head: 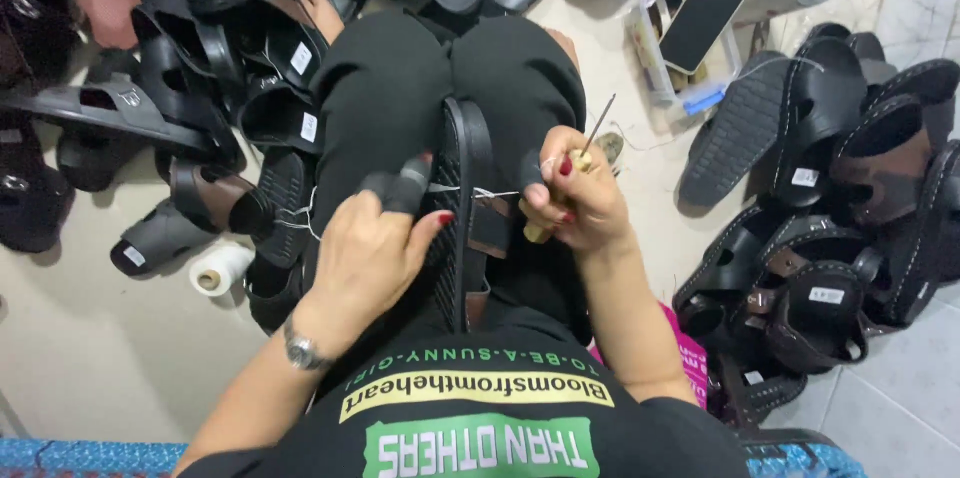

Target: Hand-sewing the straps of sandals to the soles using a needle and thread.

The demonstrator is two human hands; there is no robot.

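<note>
A black sandal (462, 143) stands on edge between my knees, its ribbed sole facing left. My left hand (375, 253) presses on the sole, a dark finger guard on the forefinger. My right hand (575, 200) grips a wooden-handled awl (585, 160) whose thin needle points up and to the right. A white thread (470, 192) runs taut across the sandal between my two hands. A watch sits on my left wrist.
Piles of black and brown sandals lie on the floor at left (190, 88) and right (850, 198). A spool of white thread (218, 270) rests at left. A phone (708, 10) lies on a clear plastic box at the top right.
</note>
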